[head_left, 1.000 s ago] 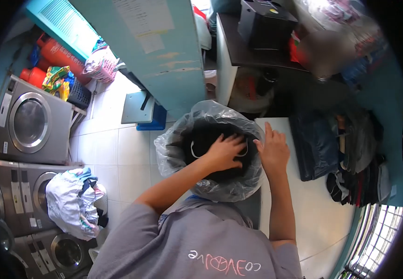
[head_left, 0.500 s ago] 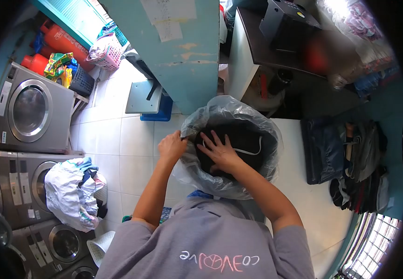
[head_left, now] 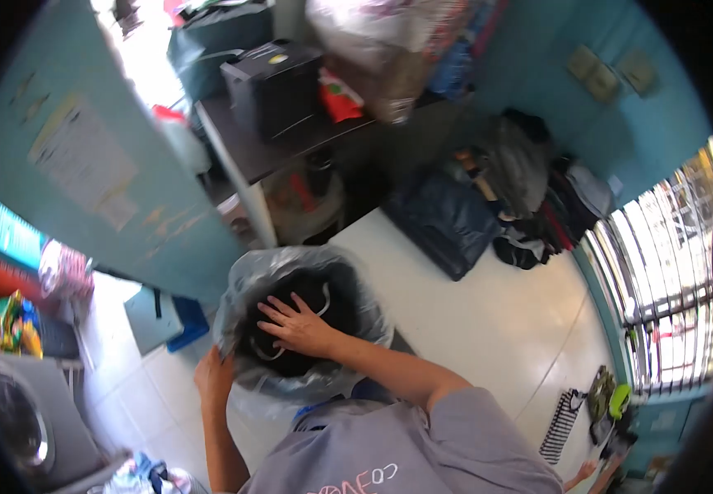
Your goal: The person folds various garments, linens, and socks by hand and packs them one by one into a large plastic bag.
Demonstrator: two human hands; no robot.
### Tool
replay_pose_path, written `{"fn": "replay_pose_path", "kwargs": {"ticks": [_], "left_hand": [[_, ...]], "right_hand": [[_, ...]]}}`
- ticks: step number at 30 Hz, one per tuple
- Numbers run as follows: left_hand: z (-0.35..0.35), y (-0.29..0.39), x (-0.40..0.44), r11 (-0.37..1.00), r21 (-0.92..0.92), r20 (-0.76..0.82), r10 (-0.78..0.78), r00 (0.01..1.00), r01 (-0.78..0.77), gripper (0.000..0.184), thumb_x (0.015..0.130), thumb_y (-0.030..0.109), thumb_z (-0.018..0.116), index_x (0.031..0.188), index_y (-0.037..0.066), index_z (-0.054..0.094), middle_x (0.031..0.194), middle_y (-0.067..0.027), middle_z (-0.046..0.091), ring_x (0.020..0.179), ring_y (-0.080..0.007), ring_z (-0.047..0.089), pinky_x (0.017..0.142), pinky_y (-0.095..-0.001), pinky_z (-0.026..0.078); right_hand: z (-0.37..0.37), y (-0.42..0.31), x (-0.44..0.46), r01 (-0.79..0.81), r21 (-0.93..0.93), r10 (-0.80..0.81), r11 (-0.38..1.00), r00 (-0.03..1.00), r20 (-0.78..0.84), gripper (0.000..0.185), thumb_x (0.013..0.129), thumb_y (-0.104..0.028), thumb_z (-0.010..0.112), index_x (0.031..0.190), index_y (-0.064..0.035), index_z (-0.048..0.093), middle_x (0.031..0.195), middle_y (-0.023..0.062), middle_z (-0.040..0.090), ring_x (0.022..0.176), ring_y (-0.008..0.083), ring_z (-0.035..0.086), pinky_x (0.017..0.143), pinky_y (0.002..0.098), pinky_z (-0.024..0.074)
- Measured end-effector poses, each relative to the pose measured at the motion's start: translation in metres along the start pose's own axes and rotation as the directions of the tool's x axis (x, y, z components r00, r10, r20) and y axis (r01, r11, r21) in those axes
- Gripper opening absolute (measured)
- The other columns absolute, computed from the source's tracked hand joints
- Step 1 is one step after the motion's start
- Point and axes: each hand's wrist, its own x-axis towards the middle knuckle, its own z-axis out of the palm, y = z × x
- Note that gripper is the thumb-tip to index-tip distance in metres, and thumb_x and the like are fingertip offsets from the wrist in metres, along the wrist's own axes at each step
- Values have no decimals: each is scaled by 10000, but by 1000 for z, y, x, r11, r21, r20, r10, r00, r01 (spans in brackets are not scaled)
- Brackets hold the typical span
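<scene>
A clear plastic bag (head_left: 249, 265) stands with its mouth spread wide in front of my body. Inside it lies a black garment (head_left: 300, 285) with a white drawstring. My right hand (head_left: 297, 327) rests on this garment, fingers spread and palm down. At the bag's left edge, my left hand (head_left: 213, 375) is closed on the plastic rim. What lies under the black garment is hidden.
Folded dark jeans (head_left: 447, 222) and a pile of folded clothes (head_left: 529, 185) sit on the white tabletop (head_left: 488, 309). A striped cloth (head_left: 562, 424) lies near another person's hand (head_left: 587, 471). A black box (head_left: 274, 90) stands on a dark shelf; a washing machine (head_left: 23, 420) is at left.
The view has swung to the right, bringing the barred window and the striped cloth further into sight. Both hands keep their places, the left on the bag rim, the right on the black garment.
</scene>
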Motion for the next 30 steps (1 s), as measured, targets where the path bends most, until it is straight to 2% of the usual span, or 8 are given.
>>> {"fn": "replay_pose_path", "kwargs": {"ticks": [6,10,14,16,18,22,27,30], "left_hand": [[-24,23,-5,995,94,-4,-33,999,33,424,799,405,593,996,36,525,919,-184,616,871,-379,585,731,-476,448],[-29,54,-9,994,108,-276,34,961,-4,502,821,394,584,1145,27,473,1131,-191,533,1035,-357,524,834,-457,427],[-42,117,-12,980,-132,-149,128,981,-148,463,841,278,586,1198,14,452,1250,-168,459,1153,-349,444,944,-403,375],[-35,142,-14,972,-162,-143,146,979,-168,446,836,218,596,1204,12,451,1270,-164,441,1172,-339,433,966,-385,362],[-28,161,-19,964,-136,-117,212,970,-227,442,827,189,605,1202,10,456,1301,-157,415,1186,-329,425,971,-378,361],[-26,195,-34,960,-136,-34,240,970,-243,431,822,163,604,1204,25,461,1332,-129,395,1171,-323,450,940,-379,397],[-22,195,-43,973,-98,-81,201,976,-208,407,823,135,596,1193,23,469,1331,-133,397,1163,-335,456,926,-382,409],[-21,186,-47,980,-118,-79,155,985,-163,396,821,118,596,1184,15,475,1328,-142,397,1162,-341,455,930,-381,405]], "right_hand": [[-41,13,-38,-309,-85,309,947,951,-17,636,749,-210,668,1311,-96,392,1428,161,270,1318,310,277,961,555,342],[-104,24,-78,41,490,158,871,920,-358,455,812,-111,621,1239,-66,470,1271,152,492,1130,254,523,906,318,437],[-101,125,-163,-20,898,829,440,393,-398,165,873,-80,516,1018,-77,594,885,41,654,781,152,618,710,274,485],[-103,179,-213,-124,912,919,390,-15,-395,148,867,-83,521,991,-82,603,869,38,640,754,110,587,638,226,461],[-74,247,-270,-178,930,917,321,-186,-352,254,845,-174,571,1079,-78,555,936,40,606,819,114,564,631,245,452],[-111,276,-281,-35,995,957,89,-272,-95,475,796,-252,651,1152,14,484,957,109,607,866,216,575,722,307,455],[-103,296,-263,-179,976,914,121,-364,-181,618,732,-298,709,1154,75,456,958,170,595,917,249,556,814,298,414],[-108,287,-254,64,993,945,95,-319,-70,597,702,-286,730,1113,75,490,935,181,603,931,269,558,846,308,394]]}}
